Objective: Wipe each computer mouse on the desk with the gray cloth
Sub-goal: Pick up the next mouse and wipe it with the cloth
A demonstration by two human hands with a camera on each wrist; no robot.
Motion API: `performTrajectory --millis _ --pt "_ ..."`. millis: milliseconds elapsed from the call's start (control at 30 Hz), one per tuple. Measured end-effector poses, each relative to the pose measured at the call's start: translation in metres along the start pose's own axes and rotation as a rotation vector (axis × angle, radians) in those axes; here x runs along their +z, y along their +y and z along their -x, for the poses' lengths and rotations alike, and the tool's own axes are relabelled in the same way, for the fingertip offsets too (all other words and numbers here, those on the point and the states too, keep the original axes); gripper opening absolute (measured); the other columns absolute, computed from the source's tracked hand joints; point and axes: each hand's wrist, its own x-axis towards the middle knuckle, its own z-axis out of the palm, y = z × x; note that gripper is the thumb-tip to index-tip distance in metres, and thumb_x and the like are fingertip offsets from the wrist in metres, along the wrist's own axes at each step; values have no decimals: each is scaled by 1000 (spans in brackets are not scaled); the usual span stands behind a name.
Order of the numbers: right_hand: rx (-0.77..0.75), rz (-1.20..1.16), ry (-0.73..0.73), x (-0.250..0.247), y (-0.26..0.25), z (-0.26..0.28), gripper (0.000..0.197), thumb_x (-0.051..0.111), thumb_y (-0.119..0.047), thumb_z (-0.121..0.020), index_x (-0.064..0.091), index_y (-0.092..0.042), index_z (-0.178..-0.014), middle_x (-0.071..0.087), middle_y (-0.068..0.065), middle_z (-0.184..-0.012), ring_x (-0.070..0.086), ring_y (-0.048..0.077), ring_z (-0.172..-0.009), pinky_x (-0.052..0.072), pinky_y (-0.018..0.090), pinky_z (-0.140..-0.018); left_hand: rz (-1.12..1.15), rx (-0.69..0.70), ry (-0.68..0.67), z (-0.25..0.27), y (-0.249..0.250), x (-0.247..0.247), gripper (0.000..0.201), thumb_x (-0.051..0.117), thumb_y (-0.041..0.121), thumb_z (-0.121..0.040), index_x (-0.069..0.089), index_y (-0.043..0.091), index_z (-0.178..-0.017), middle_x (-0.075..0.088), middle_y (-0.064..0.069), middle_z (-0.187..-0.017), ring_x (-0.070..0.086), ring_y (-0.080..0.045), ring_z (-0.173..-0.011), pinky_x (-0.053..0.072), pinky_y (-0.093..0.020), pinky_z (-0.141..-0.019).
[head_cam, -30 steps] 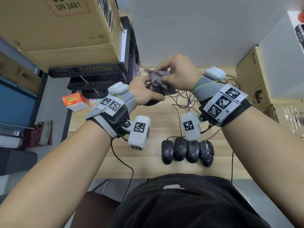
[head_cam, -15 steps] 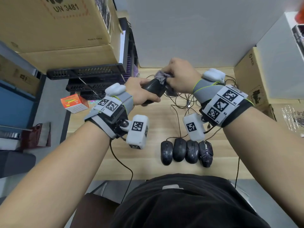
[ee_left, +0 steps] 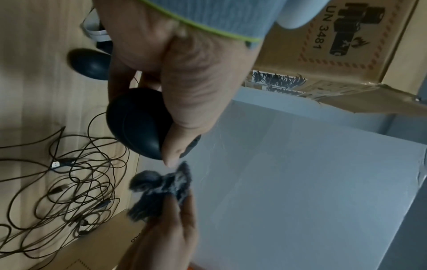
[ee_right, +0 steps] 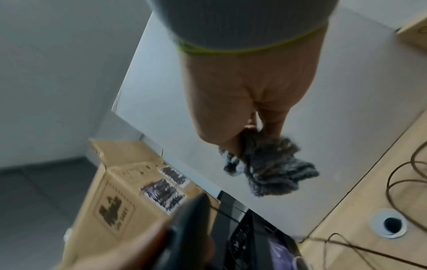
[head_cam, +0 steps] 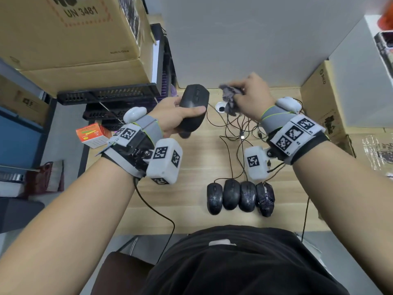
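My left hand [head_cam: 187,111] grips a black wired mouse [head_cam: 193,103] and holds it above the far part of the wooden desk [head_cam: 197,167], thumb lying across its back. In the left wrist view the same mouse [ee_left: 138,127] shows under the thumb. My right hand [head_cam: 244,92] pinches the crumpled gray cloth [head_cam: 229,99] just right of the mouse, a small gap between them. The cloth [ee_right: 270,164] hangs from the fingertips in the right wrist view. Several black mice [head_cam: 240,196] lie side by side near the desk's front edge.
Tangled mouse cables [head_cam: 240,128] spread over the desk below my hands, beside a white cable grommet [head_cam: 221,107]. Cardboard boxes [head_cam: 74,39] and black trays [head_cam: 106,96] stand at the left, another box [head_cam: 323,99] at the right. A gray partition [head_cam: 255,39] closes the back.
The cloth was pressed on the mouse before. Now my right hand has drawn it off to the right, and my left hand has turned the mouse up and to the left.
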Motion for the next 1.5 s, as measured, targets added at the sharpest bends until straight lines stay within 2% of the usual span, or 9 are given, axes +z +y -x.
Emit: performTrajectory --millis 100,233,400,600,733,867,1067,1233,1500 --pt "-60 -350 -3 -4 -14 7 40 48 4 -91 67 -15 -120 36 -2 -95 51 -17 -72 41 8 -61 8 -7 -1 0 -2 3 51 85 19 -80 63 15 -127 72 -2 -106 69 -23 -90 61 -46 -78" --pt "-279 -294 -232 6 -27 13 25 58 -14 -93 71 -32 -106 44 2 -105 56 10 -86 44 9 -76 -21 44 -8 -2 -1 8 42 83 14 -81 63 21 -118 72 3 -95 69 -18 -80 54 -31 -56" --pt "-90 -185 -16 1 4 1 19 68 -22 -85 74 -34 -97 67 -5 -86 67 21 -75 53 18 -70 94 28 -63 1 -1 2 48 74 6 -89 58 13 -134 68 0 -93 67 -18 -73 47 -22 -44" --pt "-97 -535 -68 12 -16 8 24 71 -10 -86 61 -16 -107 62 -3 -89 56 5 -61 49 19 -61 213 88 -109 -2 4 13 32 73 14 -89 66 9 -120 72 -5 -97 67 -16 -82 50 -32 -77" --pt "-165 -771 -281 9 -21 17 20 73 -1 -82 69 -16 -95 68 5 -86 58 16 -75 49 24 -69 201 141 -176 -1 -1 12 67 88 30 -70 61 0 -123 69 -15 -107 67 -27 -95 54 -37 -82" --pt "-88 -726 -269 6 -10 10 22 72 4 -79 69 -16 -86 66 8 -79 57 14 -68 49 22 -66 60 116 -243 -1 -6 9 61 94 25 -66 56 7 -110 44 -9 -71 36 -18 -61 16 -37 -58" --pt "-134 -611 -140 16 -16 7 21 72 -4 -82 63 -22 -81 64 2 -85 56 17 -70 48 22 -65 15 133 -266 6 3 14 44 89 24 -66 68 10 -102 72 -12 -87 66 -27 -87 52 -30 -76" --pt "-177 -432 -468 -6 -15 7 23 74 3 -78 67 -19 -76 67 -11 -68 56 14 -68 49 27 -68 -54 94 -171 0 -7 9 95 102 39 -44 62 6 -123 73 -19 -108 71 -32 -96 54 -52 -88" --pt "-239 -405 -272 1 -39 -1 20 81 -13 -73 66 -27 -69 68 0 -72 63 18 -63 53 29 -63 -143 107 -148 0 -2 21 84 101 43 -41 70 7 -110 66 -17 -90 58 -28 -76 42 -45 -70"
